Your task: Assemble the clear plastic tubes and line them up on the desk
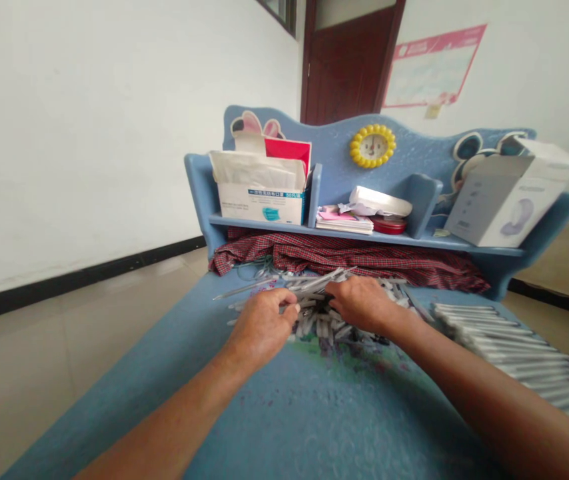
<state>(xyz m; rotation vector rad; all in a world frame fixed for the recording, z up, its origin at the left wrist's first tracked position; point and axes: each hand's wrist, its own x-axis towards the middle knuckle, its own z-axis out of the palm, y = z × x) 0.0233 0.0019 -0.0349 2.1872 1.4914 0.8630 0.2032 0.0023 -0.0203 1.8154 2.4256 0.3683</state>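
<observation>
A loose heap of small white and clear pen-like pieces [324, 327] lies toward the back of the blue desk [284, 413]. My left hand [267, 323] is at the heap's left side, thumb and forefinger curled toward each other; anything between them is too small to make out. Over the right part of the heap, my right hand [359, 301] has its fingers bent inward, with the fingertips against the pieces. What it grips is hidden. Several long, slim grey-white pens [519, 353] are laid side by side in rows at the right, beyond my right forearm.
Behind the heap, a red checked cloth [344, 257] is bunched under the desk's shelf [274, 225]. On the shelf stand a mask box [259, 200], papers [342, 221], a red round tin [388, 225] and a tilted white box [504, 193]. A yellow clock [372, 146] is on the backboard.
</observation>
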